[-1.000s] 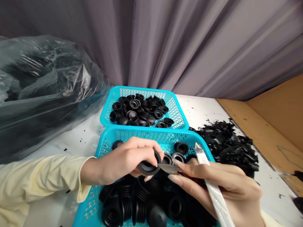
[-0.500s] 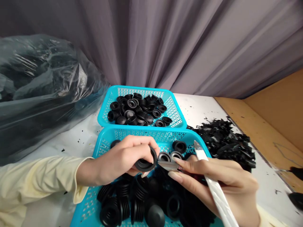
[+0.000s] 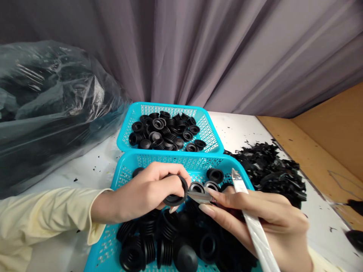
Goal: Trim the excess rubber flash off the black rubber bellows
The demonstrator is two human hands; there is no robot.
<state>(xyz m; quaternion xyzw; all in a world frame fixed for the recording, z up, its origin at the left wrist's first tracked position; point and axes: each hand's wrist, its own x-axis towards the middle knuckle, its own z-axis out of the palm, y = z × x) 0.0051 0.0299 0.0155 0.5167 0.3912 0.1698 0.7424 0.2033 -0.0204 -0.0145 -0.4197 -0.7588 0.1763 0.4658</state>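
Note:
My left hand (image 3: 144, 194) is closed around a black ribbed rubber part (image 3: 177, 192), held over the near blue basket (image 3: 170, 160). My right hand (image 3: 255, 223) grips a knife (image 3: 256, 228) with a white wrapped handle; its blade (image 3: 198, 196) lies against the rim of the rubber part. The near basket holds several more black rubber parts (image 3: 170, 241) beneath both hands.
A second blue basket (image 3: 210, 130) with several black rubber parts stands behind. A heap of black rubber trimmings (image 3: 272, 170) lies to the right on the white table (image 3: 241, 132). A large plastic bag (image 3: 51, 109) fills the left. A brown board (image 3: 326, 151) borders the right; grey curtain behind.
The view shifted slightly. My left hand has turned the rubber part a little against the blade; both hands stay over the near basket.

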